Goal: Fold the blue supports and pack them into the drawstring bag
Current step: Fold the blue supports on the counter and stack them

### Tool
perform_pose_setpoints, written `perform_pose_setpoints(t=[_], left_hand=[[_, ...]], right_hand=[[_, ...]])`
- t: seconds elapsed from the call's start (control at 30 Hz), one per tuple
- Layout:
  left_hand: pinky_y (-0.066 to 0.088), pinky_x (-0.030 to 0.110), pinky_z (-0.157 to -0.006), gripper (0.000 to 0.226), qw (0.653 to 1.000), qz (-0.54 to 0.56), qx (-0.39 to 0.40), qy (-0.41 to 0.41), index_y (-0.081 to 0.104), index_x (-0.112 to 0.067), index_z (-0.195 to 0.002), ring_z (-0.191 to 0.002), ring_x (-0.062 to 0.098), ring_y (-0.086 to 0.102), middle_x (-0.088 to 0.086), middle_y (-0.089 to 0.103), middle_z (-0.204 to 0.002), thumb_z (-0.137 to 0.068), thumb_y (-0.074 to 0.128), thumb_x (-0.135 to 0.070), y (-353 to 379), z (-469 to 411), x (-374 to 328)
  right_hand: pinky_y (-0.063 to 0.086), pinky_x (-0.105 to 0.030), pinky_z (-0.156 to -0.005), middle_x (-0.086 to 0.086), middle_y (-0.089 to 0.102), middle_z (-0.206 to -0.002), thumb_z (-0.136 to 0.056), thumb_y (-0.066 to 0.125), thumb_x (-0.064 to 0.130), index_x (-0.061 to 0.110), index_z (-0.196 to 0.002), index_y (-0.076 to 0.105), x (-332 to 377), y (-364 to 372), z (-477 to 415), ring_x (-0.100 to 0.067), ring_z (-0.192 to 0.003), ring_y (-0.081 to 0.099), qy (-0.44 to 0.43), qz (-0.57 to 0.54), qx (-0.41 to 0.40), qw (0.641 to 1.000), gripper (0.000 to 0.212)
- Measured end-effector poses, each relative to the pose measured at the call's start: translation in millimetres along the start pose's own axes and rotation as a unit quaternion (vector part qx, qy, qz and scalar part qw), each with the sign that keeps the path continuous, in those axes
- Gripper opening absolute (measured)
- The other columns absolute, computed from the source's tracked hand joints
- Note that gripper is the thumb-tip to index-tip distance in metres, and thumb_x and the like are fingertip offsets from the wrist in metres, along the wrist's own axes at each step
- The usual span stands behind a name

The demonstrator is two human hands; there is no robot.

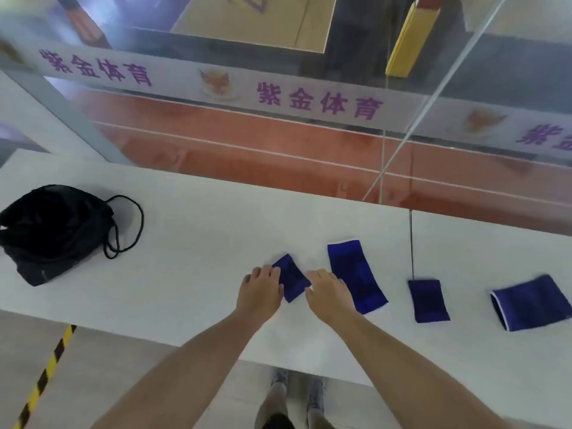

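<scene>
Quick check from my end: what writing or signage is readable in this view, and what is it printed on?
"紫金体育": purple characters on the white banner strip across the glass, left section.
"紫金体育": same strip, centre section.
Far right repeat: cut off by the frame edge, unreadable.
Blue supports, black drawstring bag: no legible text.

White bench ran along a glass wall. Beyond its far edge, behind the glass: orange running track with white lane lines, wooden court floor further out. White banner strip with purple characters crossed the glass. Yellow pad upper right. Below the bench's near edge, grey floor with yellow-black hazard tape. Light soft, hazy.
</scene>
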State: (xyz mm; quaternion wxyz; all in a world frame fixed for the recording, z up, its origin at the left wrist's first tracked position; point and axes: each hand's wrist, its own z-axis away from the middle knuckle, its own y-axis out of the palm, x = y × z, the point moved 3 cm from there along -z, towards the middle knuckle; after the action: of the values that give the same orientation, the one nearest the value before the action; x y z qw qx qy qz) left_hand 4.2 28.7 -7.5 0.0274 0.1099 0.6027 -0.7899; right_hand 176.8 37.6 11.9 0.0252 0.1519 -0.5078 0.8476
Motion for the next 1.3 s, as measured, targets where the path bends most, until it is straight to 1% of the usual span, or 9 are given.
perform_pose_setpoints(t=[0.17, 0.33, 0.43, 0.5, 0.6, 0.8, 0.9, 1.0, 1.3], left_hand=[[0.052, 0.034, -0.077, 0.05, 0.997, -0.005, 0.036, -0.061, 0.049, -0.011, -0.13, -0.099, 0.025, 0.058, 0.005, 0.059, -0.118, -0.091, 0.063, -0.04, 26.2, -32.4, 13.0], [0.051, 0.033, -0.08, 0.051, 0.996, -0.015, 0.065, -0.062, 0.049, -0.012, -0.13, -0.1, 0.024, 0.058, 0.006, 0.057, -0.121, -0.09, 0.067, -0.039, 47.7, -45.0, 21.0], [0.05, 0.034, -0.079, 0.043, 0.997, -0.01, 0.059, -0.052, 0.056, -0.013, -0.122, -0.098, 0.025, 0.057, 0.006, 0.059, -0.118, -0.087, 0.07, -0.035, 50.1, -52.2, 21.2], [0.049, 0.034, -0.078, 0.026, 0.998, -0.003, 0.058, -0.039, 0.061, -0.015, -0.111, -0.096, 0.025, 0.056, 0.004, 0.06, -0.109, -0.09, 0.067, -0.029, 46.4, -57.7, 18.0], [0.049, 0.035, -0.072, 0.008, 0.999, 0.036, 0.014, 0.008, 0.065, -0.016, -0.096, -0.086, 0.024, 0.059, 0.001, 0.061, -0.094, -0.091, 0.065, -0.022, 29.2, -65.0, 5.1], [0.043, 0.035, -0.076, 0.009, 0.984, 0.051, -0.022, 0.169, 0.065, -0.022, -0.099, -0.087, 0.021, 0.058, -0.005, 0.061, -0.096, -0.095, 0.058, -0.024, -22.3, -81.4, -41.7], [0.045, 0.036, -0.077, 0.008, 0.971, 0.05, -0.05, 0.231, 0.067, -0.023, -0.099, -0.087, 0.022, 0.059, -0.006, 0.061, -0.095, -0.093, 0.062, -0.023, -47.0, -88.0, -75.7], [0.045, 0.036, -0.082, 0.012, 0.955, 0.062, -0.061, 0.283, 0.067, -0.023, -0.103, -0.092, 0.02, 0.058, -0.005, 0.063, -0.1, -0.096, 0.058, -0.025, -68.1, -89.2, -123.9], [0.043, 0.034, -0.084, 0.018, 0.91, 0.075, -0.069, 0.402, 0.067, -0.022, -0.109, -0.096, 0.018, 0.058, -0.006, 0.065, -0.104, -0.097, 0.055, -0.031, -80.5, -71.6, -276.0]], right_hand=[[0.048, -0.036, -0.094, -0.002, 0.057, -0.131, -0.102, 0.045, 0.034, 0.018, -0.138, 0.048, 0.2, 17.7, -22.1, -0.022, -0.113, 0.057, 0.009, -0.013, 0.0, 1.0, 0.039], [0.049, -0.035, -0.093, -0.002, 0.057, -0.13, -0.103, 0.043, 0.033, 0.018, -0.136, 0.049, -6.1, 30.0, -31.1, -0.022, -0.112, 0.057, 0.022, -0.023, -0.008, 0.999, 0.037], [0.048, -0.035, -0.094, -0.001, 0.057, -0.131, -0.103, 0.044, 0.033, 0.019, -0.136, 0.05, -12.4, 30.1, -33.4, -0.021, -0.113, 0.056, 0.037, -0.035, -0.011, 0.999, 0.036], [0.048, -0.034, -0.094, 0.0, 0.057, -0.131, -0.103, 0.045, 0.032, 0.019, -0.136, 0.05, -17.9, 25.4, -32.3, -0.021, -0.114, 0.056, 0.049, -0.048, -0.02, 0.997, 0.036], [0.048, -0.035, -0.092, 0.001, 0.058, -0.129, -0.103, 0.047, 0.031, 0.021, -0.136, 0.048, -27.8, 12.9, -28.8, -0.02, -0.11, 0.057, 0.066, -0.062, -0.036, 0.995, 0.035], [0.049, -0.035, -0.094, 0.003, 0.055, -0.133, -0.1, 0.053, 0.034, 0.022, -0.149, 0.032, -43.3, -43.3, -7.6, -0.02, -0.115, 0.057, 0.109, -0.106, -0.09, 0.984, 0.054], [0.051, -0.035, -0.09, 0.002, 0.06, -0.128, -0.101, 0.048, 0.031, 0.023, -0.141, 0.044, -57.5, -73.0, 9.9, -0.022, -0.108, 0.061, 0.129, -0.124, -0.138, 0.974, 0.041], [0.051, -0.033, -0.078, 0.002, 0.065, -0.11, -0.101, 0.047, 0.027, 0.022, -0.115, 0.06, -81.6, -94.8, 35.6, -0.021, -0.094, 0.064, 0.146, -0.102, -0.18, 0.967, 0.02], [0.046, -0.035, -0.069, -0.002, 0.067, -0.101, -0.1, 0.049, 0.025, 0.017, -0.105, 0.068, -188.6, -131.3, 140.0, -0.026, -0.085, 0.064, 0.214, -0.096, -0.275, 0.932, 0.021]])
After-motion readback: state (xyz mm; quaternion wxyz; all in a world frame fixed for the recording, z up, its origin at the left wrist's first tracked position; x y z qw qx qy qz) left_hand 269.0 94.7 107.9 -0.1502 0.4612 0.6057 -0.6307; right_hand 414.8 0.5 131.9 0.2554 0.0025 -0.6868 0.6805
